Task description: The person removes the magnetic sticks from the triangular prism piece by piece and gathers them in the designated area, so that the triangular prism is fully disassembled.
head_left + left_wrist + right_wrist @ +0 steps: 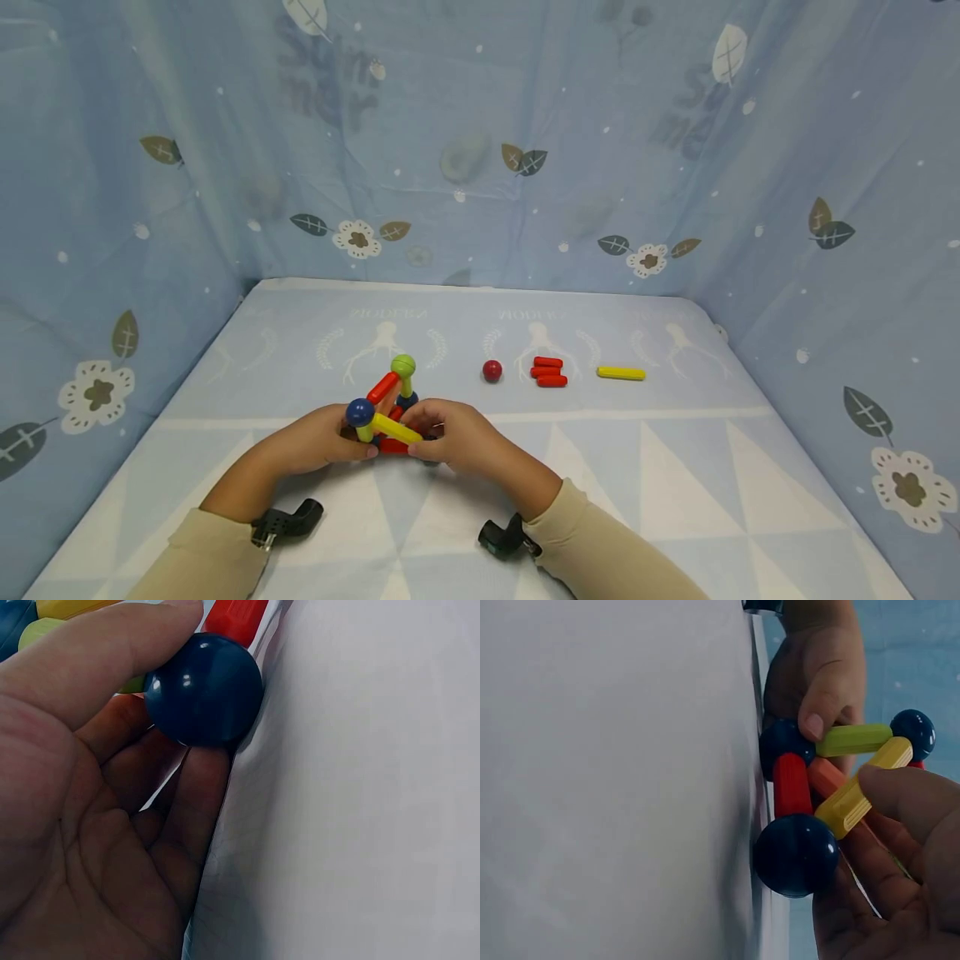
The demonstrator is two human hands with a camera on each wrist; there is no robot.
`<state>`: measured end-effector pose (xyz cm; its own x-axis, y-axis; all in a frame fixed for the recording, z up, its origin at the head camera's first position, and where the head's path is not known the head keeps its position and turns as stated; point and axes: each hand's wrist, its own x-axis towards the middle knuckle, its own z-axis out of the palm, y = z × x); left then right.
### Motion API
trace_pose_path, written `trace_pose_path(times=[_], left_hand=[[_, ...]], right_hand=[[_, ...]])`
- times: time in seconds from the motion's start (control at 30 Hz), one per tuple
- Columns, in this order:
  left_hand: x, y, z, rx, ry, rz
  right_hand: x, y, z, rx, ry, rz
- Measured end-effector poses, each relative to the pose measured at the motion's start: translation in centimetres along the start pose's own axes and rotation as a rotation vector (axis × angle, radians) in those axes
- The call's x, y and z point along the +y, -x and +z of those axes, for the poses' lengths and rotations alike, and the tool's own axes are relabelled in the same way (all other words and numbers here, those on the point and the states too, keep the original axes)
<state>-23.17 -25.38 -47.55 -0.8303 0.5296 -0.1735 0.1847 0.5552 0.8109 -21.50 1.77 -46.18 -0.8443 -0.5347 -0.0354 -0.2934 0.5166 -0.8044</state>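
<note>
Toy frame [383, 387] of coloured rods and balls, on a cloth-covered surface [712, 500] left of centre, between two bare hands. The left hand [322, 437] holds a low blue ball [204, 690] between thumb and fingers. The right hand [457, 433] pinches a yellow rod [397, 428] on the frame's near side; one end of this rod meets an upper blue ball [360, 412], while its other end lies right by a lower corner ball [796, 855], and whether those two touch is unclear. A red rod [791, 785] joins the two low balls along the base. Toward the back, a lime-green ball [403, 366] tops the frame. Farther right, well apart from the hands, lie a loose red ball [492, 371], three short red rods [545, 372] side by side and a longer yellow stick [621, 373]. Pale blue curtains [465, 83] printed with leaves and flowers surround the surface.
</note>
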Motion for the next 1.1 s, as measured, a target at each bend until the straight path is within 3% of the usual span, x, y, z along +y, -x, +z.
trace_pose_path(times=[0.23,0.43,0.67,0.87,0.97,1.1], left_hand=[[0.0,0.2,0.0,0.0,0.003,0.011],[0.0,0.3,0.0,0.005,-0.008,0.003],[0.0,0.1,0.0,0.009,-0.02,-0.001],[0.0,0.1,0.1,0.005,-0.015,-0.006],[0.1,0.1,0.2,0.012,-0.023,-0.018],[0.2,-0.1,0.2,0.019,-0.031,-0.043]], right_hand=[[-0.2,-0.2,0.2,-0.018,0.155,-0.026],[-0.3,-0.2,0.4,0.016,0.172,-0.011],[-0.4,-0.1,0.1,0.035,0.184,-0.05],[-0.1,0.0,-0.2,0.059,0.091,-0.026],[0.1,0.2,-0.4,0.077,-0.05,0.022],[0.4,0.5,-0.9,0.161,-0.266,0.064]])
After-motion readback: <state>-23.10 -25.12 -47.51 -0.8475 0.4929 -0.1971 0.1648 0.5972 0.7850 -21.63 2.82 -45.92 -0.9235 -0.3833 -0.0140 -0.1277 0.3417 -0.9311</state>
